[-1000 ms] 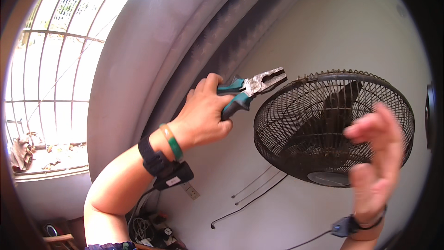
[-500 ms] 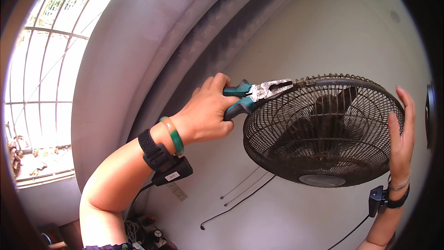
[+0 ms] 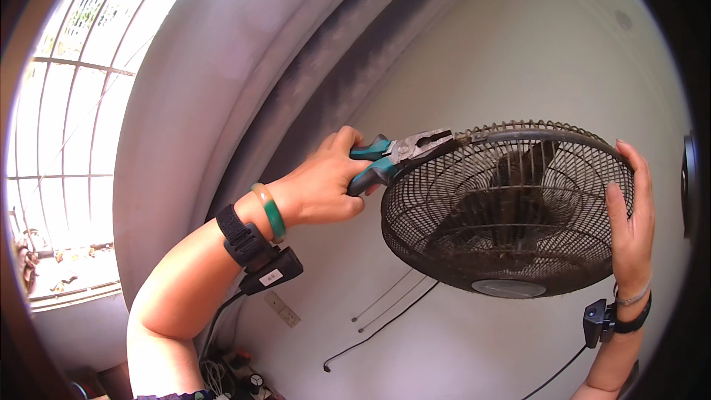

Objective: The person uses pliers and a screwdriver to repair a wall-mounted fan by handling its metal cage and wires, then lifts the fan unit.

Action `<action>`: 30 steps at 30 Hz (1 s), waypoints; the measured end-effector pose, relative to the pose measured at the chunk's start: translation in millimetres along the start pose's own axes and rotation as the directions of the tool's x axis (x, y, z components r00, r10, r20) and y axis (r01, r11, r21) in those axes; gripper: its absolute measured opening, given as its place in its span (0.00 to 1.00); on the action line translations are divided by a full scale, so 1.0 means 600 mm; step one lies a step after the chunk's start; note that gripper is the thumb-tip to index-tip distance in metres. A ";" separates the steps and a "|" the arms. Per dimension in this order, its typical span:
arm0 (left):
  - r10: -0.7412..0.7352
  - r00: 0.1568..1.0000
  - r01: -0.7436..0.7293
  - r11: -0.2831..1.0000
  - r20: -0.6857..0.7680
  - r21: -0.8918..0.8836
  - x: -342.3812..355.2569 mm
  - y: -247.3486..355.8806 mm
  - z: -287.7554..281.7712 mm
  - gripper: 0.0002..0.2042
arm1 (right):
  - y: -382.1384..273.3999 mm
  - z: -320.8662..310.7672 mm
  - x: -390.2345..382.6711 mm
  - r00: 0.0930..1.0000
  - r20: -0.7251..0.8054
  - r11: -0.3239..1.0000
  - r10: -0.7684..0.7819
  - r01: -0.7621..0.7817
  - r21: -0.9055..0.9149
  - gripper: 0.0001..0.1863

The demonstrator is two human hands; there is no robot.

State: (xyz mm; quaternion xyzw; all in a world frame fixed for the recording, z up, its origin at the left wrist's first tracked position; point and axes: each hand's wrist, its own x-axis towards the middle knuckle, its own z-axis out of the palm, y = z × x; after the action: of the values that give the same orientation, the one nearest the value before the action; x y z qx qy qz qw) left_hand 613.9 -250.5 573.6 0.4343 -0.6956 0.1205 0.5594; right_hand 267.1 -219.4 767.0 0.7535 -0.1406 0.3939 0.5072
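Overhead, a dusty black wall fan (image 3: 511, 211) hangs high on the pale wall, its wire guard facing down toward my camera, dark blades visible behind the grille. My left hand (image 3: 322, 185) is clamped around the teal handles of a pair of pliers (image 3: 400, 155), whose metal nose meets the upper left rim of the guard; I cannot tell whether the nose actually bites the wire. My right hand (image 3: 629, 222) lies flat against the guard's right edge, fingers spread along the rim, closed on nothing. A green bangle (image 3: 268, 211) and a black wrist strap (image 3: 241, 235) ring my left forearm. Loose black cables (image 3: 385, 318) trail down the wall below the fan, and a barred window (image 3: 67, 141) glows at far left.
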 end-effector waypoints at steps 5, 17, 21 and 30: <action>0.015 0.998 -0.010 0.997 0.068 -0.076 0.003 -0.003 -0.002 0.13 | -0.004 -0.003 0.001 0.999 -0.014 0.999 -0.042 0.042 -0.027 0.22; -0.037 0.983 0.014 0.991 0.178 0.132 0.007 0.040 -0.024 0.14 | -0.001 -0.003 -0.002 0.988 -0.042 0.985 -0.148 0.143 -0.100 0.21; -0.044 0.980 0.016 0.990 0.194 0.143 0.009 0.040 -0.034 0.13 | 0.001 -0.003 -0.004 0.987 -0.059 0.984 -0.148 0.141 -0.106 0.21; 0.017 0.986 -0.023 0.999 0.164 0.036 0.008 0.023 -0.020 0.09 | -0.009 -0.009 -0.006 0.982 -0.083 0.976 -0.172 0.158 -0.151 0.22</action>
State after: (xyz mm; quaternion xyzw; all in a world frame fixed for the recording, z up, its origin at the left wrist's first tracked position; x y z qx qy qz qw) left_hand 611.7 -236.7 586.6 0.4463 -0.7411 0.1034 0.4908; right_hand 265.5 -212.9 762.1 0.7044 -0.0811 0.3751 0.5972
